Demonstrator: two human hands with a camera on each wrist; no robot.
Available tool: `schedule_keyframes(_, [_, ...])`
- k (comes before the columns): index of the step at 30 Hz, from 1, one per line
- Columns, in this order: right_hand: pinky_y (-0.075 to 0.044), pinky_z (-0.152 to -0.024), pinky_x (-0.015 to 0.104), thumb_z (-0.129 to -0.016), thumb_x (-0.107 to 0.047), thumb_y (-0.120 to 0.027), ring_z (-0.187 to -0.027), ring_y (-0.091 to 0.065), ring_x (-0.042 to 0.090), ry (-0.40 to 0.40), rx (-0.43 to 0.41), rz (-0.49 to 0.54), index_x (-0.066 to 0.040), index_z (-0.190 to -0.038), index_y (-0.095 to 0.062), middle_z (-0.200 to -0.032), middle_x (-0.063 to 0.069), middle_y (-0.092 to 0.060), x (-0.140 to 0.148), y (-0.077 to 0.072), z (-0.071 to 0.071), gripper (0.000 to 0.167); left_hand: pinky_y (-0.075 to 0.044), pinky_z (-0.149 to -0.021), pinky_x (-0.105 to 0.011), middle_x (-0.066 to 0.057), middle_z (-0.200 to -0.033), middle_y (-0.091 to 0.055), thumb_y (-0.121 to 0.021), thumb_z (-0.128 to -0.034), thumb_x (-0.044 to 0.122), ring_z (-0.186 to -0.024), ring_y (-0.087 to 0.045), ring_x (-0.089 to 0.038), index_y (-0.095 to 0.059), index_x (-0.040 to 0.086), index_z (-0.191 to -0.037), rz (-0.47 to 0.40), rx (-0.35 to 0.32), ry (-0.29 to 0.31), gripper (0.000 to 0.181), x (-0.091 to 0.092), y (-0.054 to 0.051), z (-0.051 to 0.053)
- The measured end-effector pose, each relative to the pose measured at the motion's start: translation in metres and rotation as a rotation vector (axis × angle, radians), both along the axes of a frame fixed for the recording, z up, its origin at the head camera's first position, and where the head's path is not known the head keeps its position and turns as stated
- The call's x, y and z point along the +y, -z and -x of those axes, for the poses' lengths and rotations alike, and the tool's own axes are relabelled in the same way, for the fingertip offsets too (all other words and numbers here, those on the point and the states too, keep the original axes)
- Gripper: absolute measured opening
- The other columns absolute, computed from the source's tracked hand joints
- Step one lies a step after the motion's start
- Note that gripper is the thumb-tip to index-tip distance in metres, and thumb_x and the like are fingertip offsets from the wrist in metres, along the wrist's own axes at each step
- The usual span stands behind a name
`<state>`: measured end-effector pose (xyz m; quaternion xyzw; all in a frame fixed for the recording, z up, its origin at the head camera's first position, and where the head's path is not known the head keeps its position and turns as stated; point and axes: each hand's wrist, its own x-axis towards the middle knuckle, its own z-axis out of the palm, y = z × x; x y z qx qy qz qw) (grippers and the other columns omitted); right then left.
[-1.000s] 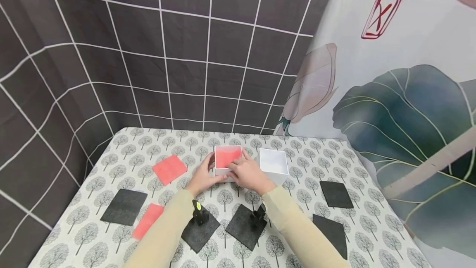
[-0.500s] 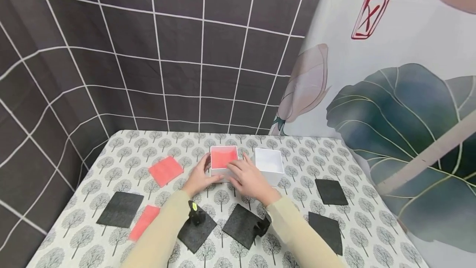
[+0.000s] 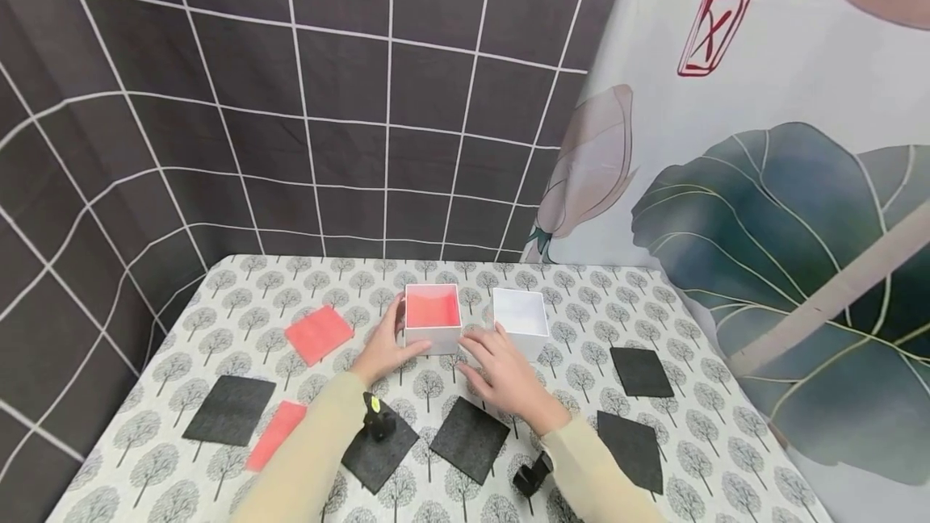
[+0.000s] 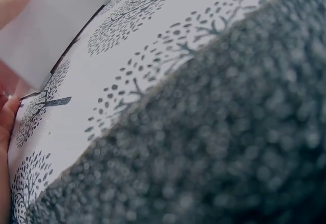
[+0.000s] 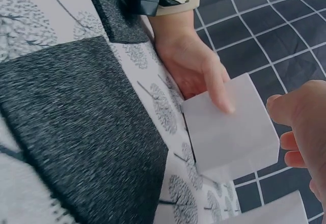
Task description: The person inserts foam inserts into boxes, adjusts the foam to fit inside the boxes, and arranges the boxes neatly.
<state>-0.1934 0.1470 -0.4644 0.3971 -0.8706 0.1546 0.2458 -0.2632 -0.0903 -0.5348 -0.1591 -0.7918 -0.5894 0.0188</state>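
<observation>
My left hand holds a small white open-topped box, thumb on its front wall and fingers at its left side. A red square of felt-like cloth lines the inside of that box. In the right wrist view, the thumb of the left hand presses the box wall. My right hand hovers off the box's front right corner, fingers loosely bent and holding nothing. Just right of it stands a second white box, its white inside showing.
A red square and a red piece, partly behind the left sleeve, lie left. Several black felt-like squares are spread about, including one at left, one front centre and one at right. A dark gridded curtain hangs behind.
My right hand has come out of the red-lined box and drawn back to the right, toward me. The left hand keeps its hold on the box. The head view has shifted slightly.
</observation>
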Motion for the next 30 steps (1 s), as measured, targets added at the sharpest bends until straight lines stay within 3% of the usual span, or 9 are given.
schedule_keyframes(6, [-0.030, -0.103, 0.056, -0.082, -0.021, -0.068, -0.110, -0.053, 0.027, 0.045, -0.036, -0.011, 0.000, -0.121, -0.057, -0.117, 0.011, -0.058, 0.015, 0.007, -0.014, 0.046, -0.029, -0.106, -0.048, -0.019, -0.151, -0.014, -0.078, -0.0734, 0.031, -0.130, -0.031, -0.041, -0.001, 0.013, -0.149, -0.038, -0.028, -0.015, 0.110, 0.000, -0.002, -0.004])
schedule_keyframes(10, [-0.039, -0.100, 0.047, -0.082, -0.024, -0.069, -0.108, -0.053, 0.025, 0.072, -0.061, -0.023, -0.001, -0.122, -0.057, -0.117, 0.010, -0.058, 0.023, 0.011, -0.024, 0.048, -0.022, -0.109, -0.049, -0.017, -0.153, -0.008, -0.071, -0.0816, 0.020, -0.133, -0.023, -0.043, 0.000, 0.017, -0.150, -0.105, -0.006, -0.015, 0.099, 0.000, -0.013, -0.008])
schedule_keyframes(13, [-0.044, -0.094, 0.043, -0.082, -0.027, -0.069, -0.107, -0.053, 0.025, 0.098, -0.079, -0.034, -0.003, -0.122, -0.057, -0.117, 0.009, -0.058, 0.027, 0.013, -0.031, 0.048, -0.019, -0.109, -0.052, -0.018, -0.153, -0.006, -0.067, -0.0850, 0.016, -0.133, -0.019, -0.046, 0.001, 0.012, -0.149, -0.130, 0.047, 0.001, 0.094, 0.002, -0.034, -0.013])
schedule_keyframes(17, [-0.043, -0.094, 0.045, -0.082, -0.025, -0.068, -0.108, -0.054, 0.027, 0.113, -0.098, -0.027, -0.004, -0.122, -0.058, -0.118, 0.010, -0.058, 0.032, 0.016, -0.038, 0.046, -0.018, -0.109, -0.053, -0.018, -0.153, -0.005, -0.067, -0.0843, 0.033, -0.132, -0.018, -0.048, 0.000, 0.007, -0.149, -0.139, 0.103, -0.015, 0.096, 0.010, -0.068, -0.021])
schedule_keyframes(19, [-0.042, -0.095, 0.045, -0.082, -0.023, -0.069, -0.107, -0.054, 0.026, 0.110, -0.102, -0.013, -0.004, -0.121, -0.059, -0.117, 0.010, -0.059, 0.035, 0.018, -0.041, 0.045, -0.019, -0.110, -0.051, -0.017, -0.153, -0.007, -0.066, -0.0817, 0.043, -0.134, -0.019, -0.044, -0.002, 0.007, -0.149, -0.126, 0.158, -0.038, 0.099, 0.017, -0.075, -0.019])
schedule_keyframes(24, [-0.044, -0.094, 0.040, -0.082, -0.023, -0.069, -0.106, -0.054, 0.024, 0.113, -0.095, 0.022, -0.001, -0.118, -0.061, -0.114, 0.011, -0.059, 0.048, 0.024, -0.048, 0.043, -0.024, -0.107, -0.054, -0.013, -0.152, -0.014, -0.073, -0.0758, 0.044, -0.135, -0.022, -0.033, -0.009, 0.012, -0.149, -0.025, 0.266, -0.100, 0.102, 0.042, -0.086, -0.015])
schedule_keyframes(27, [-0.046, -0.092, 0.041, -0.080, -0.023, -0.071, -0.106, -0.055, 0.025, 0.136, -0.082, 0.029, -0.001, -0.117, -0.061, -0.114, 0.012, -0.059, 0.060, 0.025, -0.053, 0.045, -0.025, -0.105, -0.056, -0.004, -0.153, -0.013, -0.073, -0.0744, 0.047, -0.136, -0.021, -0.027, -0.009, 0.021, -0.149, 0.042, 0.286, -0.089, 0.102, 0.059, -0.093, -0.020])
schedule_keyframes(30, [-0.048, -0.088, 0.042, -0.077, -0.022, -0.074, -0.104, -0.056, 0.025, 0.179, -0.074, 0.030, -0.002, -0.117, -0.061, -0.114, 0.011, -0.059, 0.073, 0.024, -0.059, 0.046, -0.023, -0.106, -0.055, 0.002, -0.154, -0.010, -0.073, -0.0752, 0.045, -0.138, -0.016, -0.023, -0.008, 0.024, -0.149, 0.077, 0.326, -0.027, 0.101, 0.076, -0.096, -0.025])
